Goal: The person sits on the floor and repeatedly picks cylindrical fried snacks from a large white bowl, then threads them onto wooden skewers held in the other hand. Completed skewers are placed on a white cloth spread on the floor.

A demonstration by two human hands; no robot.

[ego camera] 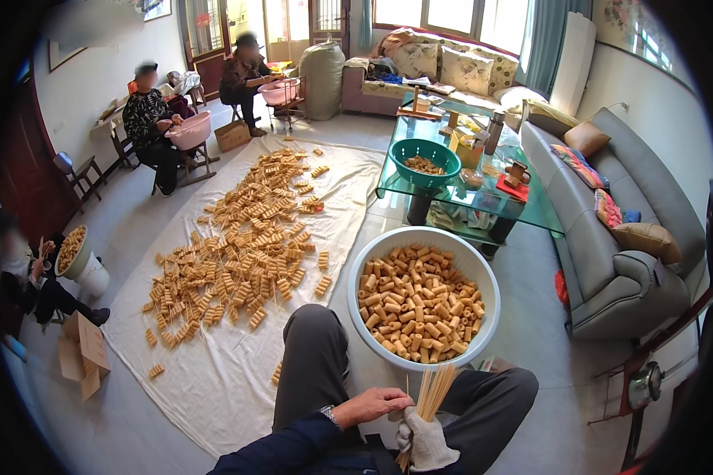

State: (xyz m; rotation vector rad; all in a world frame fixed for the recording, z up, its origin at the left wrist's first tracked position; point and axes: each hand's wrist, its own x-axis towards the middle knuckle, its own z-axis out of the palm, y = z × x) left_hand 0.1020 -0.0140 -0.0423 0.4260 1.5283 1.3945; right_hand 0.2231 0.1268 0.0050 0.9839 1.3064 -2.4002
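In a white knitted glove, my right hand (428, 439) is closed around a bundle of thin bamboo skewers (435, 389) that fan out at the top. My bare left hand (373, 407), with a metal-banded watch at the wrist, reaches across to it. Its fingertips pinch a single skewer (408, 387) that stands upright beside the bundle. Just beyond my knees is a large pale plastic basin (355, 314), filled with short, tube-shaped tan food pieces (422, 303). The lower ends of the skewers are partly hidden by the glove.
Skewered rows of tan pieces (232, 255) lie heaped on a white cloth (172, 386) to the left. A glass coffee table (386, 172) holds a green colander (398, 160). Three people sit on the left, with basins. A grey sofa (606, 255) lines the right; a cardboard box (89, 338) stands left.
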